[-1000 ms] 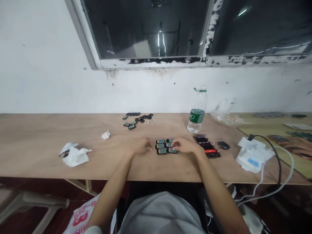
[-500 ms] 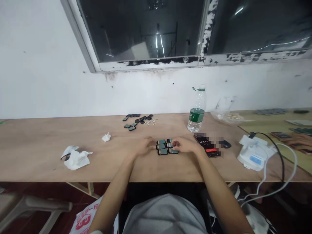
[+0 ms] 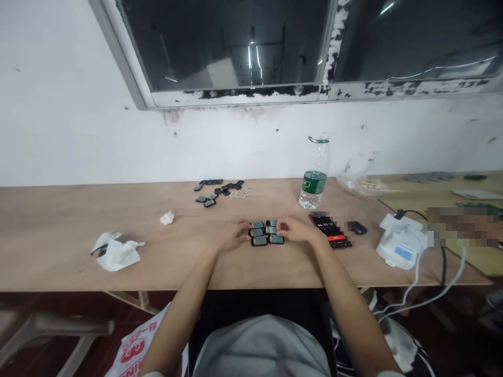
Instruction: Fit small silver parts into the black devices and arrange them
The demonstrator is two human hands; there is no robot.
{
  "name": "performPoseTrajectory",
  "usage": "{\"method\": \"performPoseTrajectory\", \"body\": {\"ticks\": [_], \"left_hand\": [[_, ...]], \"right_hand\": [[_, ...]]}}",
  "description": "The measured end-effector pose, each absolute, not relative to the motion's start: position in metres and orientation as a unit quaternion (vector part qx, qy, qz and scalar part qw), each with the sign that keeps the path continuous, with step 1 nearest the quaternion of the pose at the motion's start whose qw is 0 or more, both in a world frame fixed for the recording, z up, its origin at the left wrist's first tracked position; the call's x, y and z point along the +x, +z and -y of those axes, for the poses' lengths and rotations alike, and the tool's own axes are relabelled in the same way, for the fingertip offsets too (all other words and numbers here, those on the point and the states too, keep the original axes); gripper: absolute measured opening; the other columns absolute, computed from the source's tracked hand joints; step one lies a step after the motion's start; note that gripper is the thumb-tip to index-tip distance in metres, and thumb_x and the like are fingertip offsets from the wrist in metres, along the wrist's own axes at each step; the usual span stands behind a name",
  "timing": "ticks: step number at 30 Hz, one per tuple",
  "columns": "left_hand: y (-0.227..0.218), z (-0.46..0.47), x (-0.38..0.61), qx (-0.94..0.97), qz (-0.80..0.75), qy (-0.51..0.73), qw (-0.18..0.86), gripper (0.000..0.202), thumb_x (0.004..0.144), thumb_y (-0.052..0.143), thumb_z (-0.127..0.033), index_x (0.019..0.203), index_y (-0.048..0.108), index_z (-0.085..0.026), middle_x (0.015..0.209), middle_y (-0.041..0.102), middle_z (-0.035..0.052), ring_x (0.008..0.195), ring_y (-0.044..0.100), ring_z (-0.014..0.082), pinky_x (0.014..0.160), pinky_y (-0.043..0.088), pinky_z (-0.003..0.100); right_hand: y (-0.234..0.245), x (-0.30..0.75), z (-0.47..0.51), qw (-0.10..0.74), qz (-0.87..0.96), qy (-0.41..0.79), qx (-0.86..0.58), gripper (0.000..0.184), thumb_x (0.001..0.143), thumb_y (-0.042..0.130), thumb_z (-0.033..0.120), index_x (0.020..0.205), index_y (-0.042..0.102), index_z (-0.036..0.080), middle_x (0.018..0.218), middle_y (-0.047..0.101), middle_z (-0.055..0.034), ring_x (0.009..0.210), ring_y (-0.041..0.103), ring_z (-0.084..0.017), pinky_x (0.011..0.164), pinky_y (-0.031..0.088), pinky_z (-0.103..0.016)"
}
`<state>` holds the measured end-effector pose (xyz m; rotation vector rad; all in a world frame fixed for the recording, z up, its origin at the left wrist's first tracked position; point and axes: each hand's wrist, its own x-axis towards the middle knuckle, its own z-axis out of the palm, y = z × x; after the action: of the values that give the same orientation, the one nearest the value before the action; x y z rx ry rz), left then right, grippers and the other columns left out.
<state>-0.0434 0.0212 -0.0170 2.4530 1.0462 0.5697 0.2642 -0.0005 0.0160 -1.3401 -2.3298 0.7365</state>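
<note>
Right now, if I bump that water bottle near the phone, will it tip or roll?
The water bottle stands tall and narrow, so it probably tips easily. It looks mostly empty, likely light. On its round side it would probably roll along the table.

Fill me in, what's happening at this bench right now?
A person sits at a long wooden bench with both hands either side of a small block of dark, screen-like modules laid in two columns. The left hand touches the block's left edge and the right hand its right edge; neither lifts a piece. A phone showing a timer lies just right of the right hand, a water bottle stands behind it, and more modules lie scattered near the wall.
</note>
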Motion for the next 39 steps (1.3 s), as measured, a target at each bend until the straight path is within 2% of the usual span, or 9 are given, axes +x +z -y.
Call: {"method": "performPoseTrajectory", "body": {"ticks": [3,7,16,20,31,34,39], "left_hand": [[-0.013,-0.019,-0.045,0.879,-0.392,0.191,0.195,0.036,0.095,0.067,-0.038,0.128,0.070,-0.024,0.135,0.069,0.0103,0.115,0.066,0.0289,0.104,0.052,0.043],[-0.010,-0.020,-0.046,0.877,-0.403,0.180,0.190,0.037,0.094,0.067,-0.038,0.127,0.071,-0.023,0.132,0.070,0.0110,0.108,0.068,0.0276,0.100,0.054,0.042],[-0.010,-0.016,-0.054,0.869,-0.422,0.171,0.193,0.040,0.096,0.064,-0.038,0.132,0.069,-0.022,0.128,0.073,0.0097,0.111,0.068,0.0273,0.099,0.054,0.040],[-0.015,-0.018,-0.055,0.869,-0.413,0.184,0.202,0.038,0.095,0.065,-0.038,0.129,0.070,-0.023,0.132,0.073,0.0096,0.116,0.067,0.0278,0.105,0.052,0.042],[-0.012,-0.017,-0.056,0.869,-0.406,0.183,0.214,0.038,0.096,0.065,-0.040,0.129,0.070,-0.022,0.134,0.072,0.0100,0.121,0.067,0.0281,0.108,0.050,0.043],[-0.012,-0.017,-0.055,0.875,-0.403,0.177,0.203,0.038,0.096,0.064,-0.041,0.129,0.071,-0.023,0.133,0.072,0.0092,0.118,0.067,0.0277,0.105,0.051,0.041],[-0.010,-0.018,-0.054,0.874,-0.423,0.149,0.186,0.041,0.095,0.065,-0.045,0.130,0.071,-0.025,0.122,0.075,0.0073,0.103,0.069,0.0267,0.092,0.055,0.038]], "right_hand": [[0.013,0.266,0.001,0.178,0.820,0.275,-0.470,0.004,0.088,0.067,0.019,0.084,0.067,0.019,0.086,0.075,-0.0043,0.077,0.066,-0.020,0.070,0.047,-0.028],[0.009,0.268,0.000,0.175,0.818,0.274,-0.475,0.006,0.088,0.069,0.023,0.084,0.067,0.019,0.085,0.075,-0.0038,0.075,0.065,-0.019,0.068,0.045,-0.028],[0.011,0.269,0.001,0.164,0.814,0.258,-0.494,0.015,0.086,0.073,0.027,0.077,0.063,0.020,0.077,0.071,-0.0010,0.069,0.060,-0.017,0.063,0.040,-0.027],[0.009,0.270,0.000,0.170,0.807,0.260,-0.501,0.017,0.085,0.075,0.030,0.077,0.065,0.019,0.078,0.072,-0.0014,0.071,0.061,-0.017,0.065,0.041,-0.027],[0.011,0.268,0.003,0.172,0.802,0.267,-0.505,0.029,0.074,0.085,0.044,0.079,0.069,0.020,0.082,0.076,-0.0024,0.073,0.066,-0.019,0.064,0.045,-0.027],[0.012,0.269,0.003,0.173,0.795,0.279,-0.510,0.032,0.071,0.087,0.047,0.080,0.070,0.021,0.083,0.077,-0.0028,0.076,0.068,-0.020,0.064,0.047,-0.028],[0.013,0.272,0.000,0.155,0.791,0.306,-0.506,0.037,0.064,0.091,0.049,0.078,0.073,0.020,0.082,0.077,-0.0036,0.079,0.069,-0.023,0.065,0.048,-0.029]]}}
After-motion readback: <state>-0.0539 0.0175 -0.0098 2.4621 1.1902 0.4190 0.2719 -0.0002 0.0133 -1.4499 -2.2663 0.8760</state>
